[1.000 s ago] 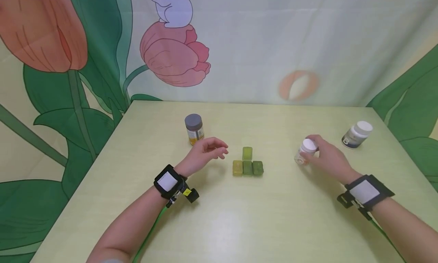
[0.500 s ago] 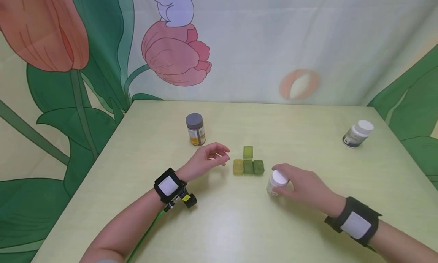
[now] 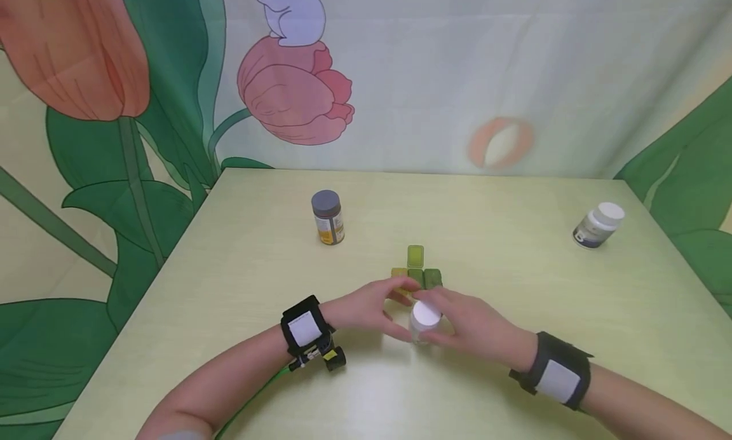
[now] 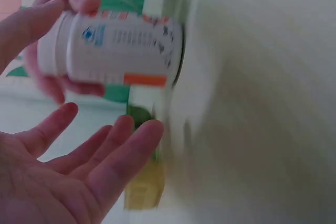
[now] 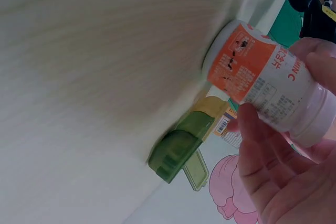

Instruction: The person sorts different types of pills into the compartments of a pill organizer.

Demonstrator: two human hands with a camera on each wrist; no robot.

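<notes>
Head view: a white-capped bottle (image 3: 426, 320) was held low, just right of centre.
The right hand (image 3: 477, 324) pinched it; the left hand (image 3: 370, 308) had its fingers spread beside it, contact unclear. A pale, wood-look table (image 3: 515, 230) met a tulip-printed curtain (image 3: 434, 65) at the top. Left wrist view: upper left, white bottle, blue and orange print. Right wrist view: right side, broad orange panel showing.

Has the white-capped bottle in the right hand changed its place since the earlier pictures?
Yes: in the head view, the bottle has moved with the right hand left and lower, from right of the green boxes to in front of them.
</notes>
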